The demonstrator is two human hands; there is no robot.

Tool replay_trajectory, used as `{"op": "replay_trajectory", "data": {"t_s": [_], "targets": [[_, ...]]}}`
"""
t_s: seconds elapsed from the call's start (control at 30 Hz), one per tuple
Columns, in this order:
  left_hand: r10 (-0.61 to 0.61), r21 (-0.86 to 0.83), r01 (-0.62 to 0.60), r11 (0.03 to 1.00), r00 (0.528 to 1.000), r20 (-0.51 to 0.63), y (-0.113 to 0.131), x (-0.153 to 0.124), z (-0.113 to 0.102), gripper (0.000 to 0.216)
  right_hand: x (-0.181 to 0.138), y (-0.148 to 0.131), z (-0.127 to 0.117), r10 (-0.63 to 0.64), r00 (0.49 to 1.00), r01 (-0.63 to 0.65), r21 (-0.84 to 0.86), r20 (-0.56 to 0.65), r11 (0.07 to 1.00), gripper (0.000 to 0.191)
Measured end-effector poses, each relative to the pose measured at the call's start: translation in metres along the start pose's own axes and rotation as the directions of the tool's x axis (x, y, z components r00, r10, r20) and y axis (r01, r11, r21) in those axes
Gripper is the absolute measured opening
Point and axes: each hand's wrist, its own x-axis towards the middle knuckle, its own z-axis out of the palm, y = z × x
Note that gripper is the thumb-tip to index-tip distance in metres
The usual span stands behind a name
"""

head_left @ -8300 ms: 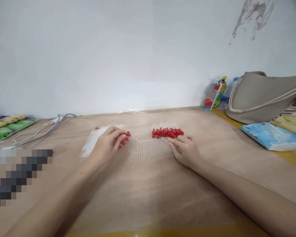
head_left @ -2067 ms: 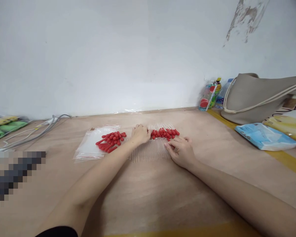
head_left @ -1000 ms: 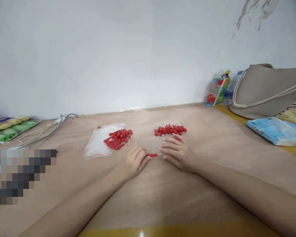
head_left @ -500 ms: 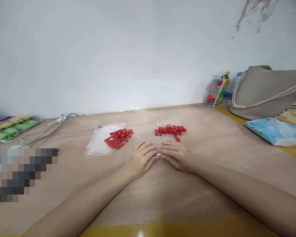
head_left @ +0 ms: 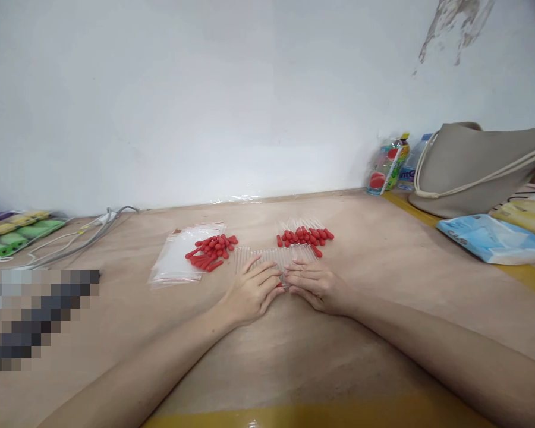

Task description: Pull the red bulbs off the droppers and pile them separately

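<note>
Premises: small, informal hand-assembly workshop.
Bench: bare plywood worktop (head_left: pixel 383 267) with yellow tape edging (head_left: pixel 530 276).
Wall: plain white, flaking paint (head_left: pixel 446 30).
Stock: loose red rubber bulbs (head_left: pixel 211 248), glass tubes (head_left: pixel 271 257), zip bags (head_left: pixel 172 264).

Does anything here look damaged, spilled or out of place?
A flaked, stained patch mars the wall at top right. Loose red caps lie jumbled partly on the clear bags; nothing looks broken.

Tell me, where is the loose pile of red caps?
In the head view, the loose red caps lie left of centre, on the edge of the clear bags, just beyond the left hand.
</note>
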Motion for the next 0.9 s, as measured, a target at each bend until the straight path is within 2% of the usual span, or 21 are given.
{"op": "replay_trajectory", "data": {"t_s": [0.3,0.6,0.8,0.9], "targets": [[0.015,-0.022,-0.015,1.000,1.000,0.025,0.000,-0.001,-0.003,0.015,0.001,-0.005,-0.008,-0.076,0.997,0.074,-0.083,-0.015,0.994,0.021],[0.018,-0.035,-0.017,0.999,0.999,0.038,0.001,-0.003,-0.006,0.014,-0.004,-0.003,-0.010,-0.114,0.993,0.113,-0.074,-0.010,0.991,0.026],[0.039,-0.054,-0.038,0.998,0.999,0.030,0.001,-0.007,-0.011,0.014,-0.004,-0.005,-0.015,-0.184,0.983,0.183,-0.086,-0.001,0.979,0.028],[-0.002,-0.064,0.003,0.998,1.000,0.013,-0.004,-0.015,-0.013,0.014,-0.007,0.001,-0.019,-0.162,0.986,0.160,-0.087,-0.021,0.983,0.028]]}}
